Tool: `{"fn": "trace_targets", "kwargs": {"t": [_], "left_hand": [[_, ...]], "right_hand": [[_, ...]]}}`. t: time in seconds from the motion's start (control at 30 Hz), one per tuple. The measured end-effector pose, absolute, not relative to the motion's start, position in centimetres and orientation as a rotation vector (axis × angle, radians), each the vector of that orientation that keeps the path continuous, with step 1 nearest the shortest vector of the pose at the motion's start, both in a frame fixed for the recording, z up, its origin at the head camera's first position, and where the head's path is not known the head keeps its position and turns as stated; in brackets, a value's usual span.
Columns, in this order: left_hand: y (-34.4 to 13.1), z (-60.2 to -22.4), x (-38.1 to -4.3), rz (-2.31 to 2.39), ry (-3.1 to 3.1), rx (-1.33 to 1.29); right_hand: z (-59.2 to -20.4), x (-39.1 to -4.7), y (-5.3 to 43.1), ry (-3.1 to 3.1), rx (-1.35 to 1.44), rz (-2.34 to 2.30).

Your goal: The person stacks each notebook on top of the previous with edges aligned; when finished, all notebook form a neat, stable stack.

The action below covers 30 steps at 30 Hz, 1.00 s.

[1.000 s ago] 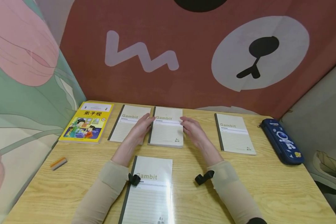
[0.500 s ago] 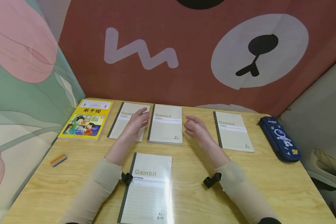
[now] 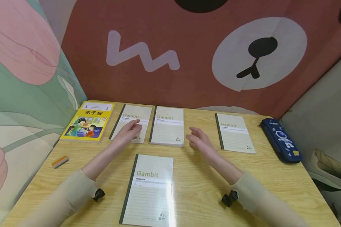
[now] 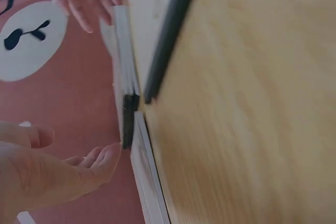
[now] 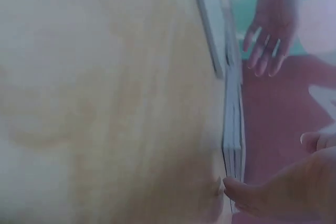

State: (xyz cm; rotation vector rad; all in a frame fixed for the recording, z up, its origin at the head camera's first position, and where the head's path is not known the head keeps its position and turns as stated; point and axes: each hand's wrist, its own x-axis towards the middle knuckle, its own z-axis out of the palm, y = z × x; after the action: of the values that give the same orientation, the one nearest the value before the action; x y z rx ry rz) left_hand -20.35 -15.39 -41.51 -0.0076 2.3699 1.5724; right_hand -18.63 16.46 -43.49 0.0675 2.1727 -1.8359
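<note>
In the head view, a stack of Gambit notebooks [image 3: 167, 134] lies in the middle of the back row, and its layered edges [image 5: 231, 114] show in the right wrist view. My left hand [image 3: 127, 131] hovers above a notebook [image 3: 144, 114] just left of that stack, fingers relaxed, holding nothing. To the stack's right, my right hand [image 3: 201, 143] hangs over bare wood with loosely bent fingers, apart from the stack. Another notebook [image 3: 149, 198] with a dark spine lies nearer, between my forearms. A further notebook [image 3: 235, 135] lies to the right of my right hand.
A yellow picture-covered book [image 3: 86, 123] lies at the table's back left, with an orange-and-grey eraser [image 3: 60, 161] in front of it. A navy space-themed pencil case [image 3: 281, 140] sits by the right edge. A printed wall [image 3: 193, 82] stands right behind the wooden table [image 3: 204, 195].
Both hands have let go of the middle stack's sides and drawn apart, the left one leftward and nearer, the right one rightward and nearer. The notebooks lie as before.
</note>
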Motion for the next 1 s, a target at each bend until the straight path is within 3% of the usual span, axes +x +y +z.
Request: {"fn": "trace_targets", "kwargs": {"t": [0.47, 1.0], "left_hand": [[-19.0, -41.9, -14.9, 1.304, 2.416, 0.098], [-18.8, -42.2, -10.8, 1.331, 2.236, -0.117]], "right_hand": [[-43.5, -12.0, 15.8, 2.143, 0.057, -1.814], [-42.0, -6.3, 12.6, 1.828, 0.038, -1.908]]}}
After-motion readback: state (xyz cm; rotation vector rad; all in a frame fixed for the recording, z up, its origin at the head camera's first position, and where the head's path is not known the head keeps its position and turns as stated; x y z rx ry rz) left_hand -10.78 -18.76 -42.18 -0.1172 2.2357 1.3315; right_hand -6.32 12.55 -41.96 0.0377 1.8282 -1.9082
